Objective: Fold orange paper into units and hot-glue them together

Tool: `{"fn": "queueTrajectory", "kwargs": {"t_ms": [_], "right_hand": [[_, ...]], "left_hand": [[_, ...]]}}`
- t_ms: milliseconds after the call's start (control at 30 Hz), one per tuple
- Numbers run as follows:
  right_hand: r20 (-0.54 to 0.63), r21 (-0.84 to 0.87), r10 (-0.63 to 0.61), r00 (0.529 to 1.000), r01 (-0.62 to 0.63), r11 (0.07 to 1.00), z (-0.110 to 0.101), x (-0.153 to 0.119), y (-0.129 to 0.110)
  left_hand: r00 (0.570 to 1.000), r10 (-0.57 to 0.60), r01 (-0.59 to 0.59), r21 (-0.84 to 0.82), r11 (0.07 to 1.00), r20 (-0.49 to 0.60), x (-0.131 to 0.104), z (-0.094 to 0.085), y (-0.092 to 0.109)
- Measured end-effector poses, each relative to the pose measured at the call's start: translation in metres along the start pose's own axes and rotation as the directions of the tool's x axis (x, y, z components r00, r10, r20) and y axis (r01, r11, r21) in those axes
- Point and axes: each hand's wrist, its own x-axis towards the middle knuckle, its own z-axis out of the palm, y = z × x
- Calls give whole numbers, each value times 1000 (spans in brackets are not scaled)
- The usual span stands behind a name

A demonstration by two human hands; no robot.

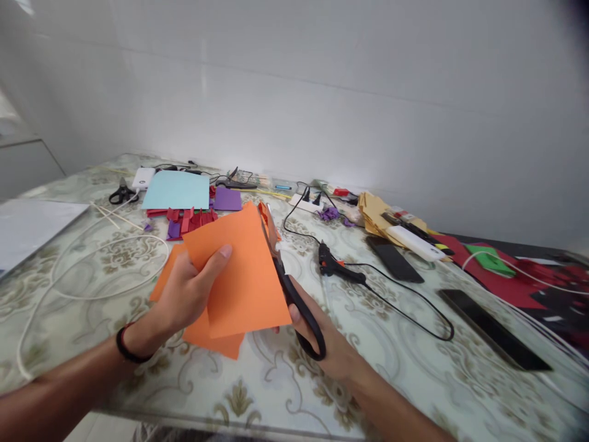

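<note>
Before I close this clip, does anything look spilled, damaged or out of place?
No spill shows, and the orange paper and scissors in hand look normal. Slightly odd: a glue gun lying on its side, not propped upright, on the patterned table, and crumpled purple paper by the power strip, unlike the flat purple sheet.

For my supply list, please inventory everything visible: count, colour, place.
Craft paper: at least two, orange, centre
Scissors: at least two, black, centre and back left
Flat sheets: two, light blue and purple, back left
Folded strips: several, red, back left
Panel: one, white, far left
Power strip: one, white, back centre
Glue gun: one, black, right
Phone-like slabs: two, black, right
Paper pile: one, tan, back right
Papers: several, red and green, right
Cords: several, white and black, around
Small items: unclear, mixed, rear
Tabletop: one, pale floral, underneath
Left grip: one, on craft paper
Right grip: one, in scissors
</note>
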Motion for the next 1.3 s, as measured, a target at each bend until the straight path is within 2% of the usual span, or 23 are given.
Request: {"fn": "queueTrajectory", "kwargs": {"t_ms": [133,367,600,833,1100,1300], "right_hand": [[-40,-48,-6,999,4,999,0,0,0],[-68,-69,-12,998,8,998,0,2,-2],[-106,-104,-11,994,0,995,2,3,-5],[-115,-163,-13,993,-6,987,3,4,-9],[-120,-105,7,993,-20,994,3,4,-7],[-128,-37,13,992,-18,999,3,6,-6]], "left_hand": [[1000,-4,2,54,999,24,-2,3,2],[996,-7,2,55,998,94,-4,5,2],[991,47,-63,121,991,129,-6,3,1],[990,41,-52,80,995,138,-6,4,1],[992,-12,9,22,1000,125,-5,3,-1],[991,-5,4,9,1000,132,-6,3,-1]]}}
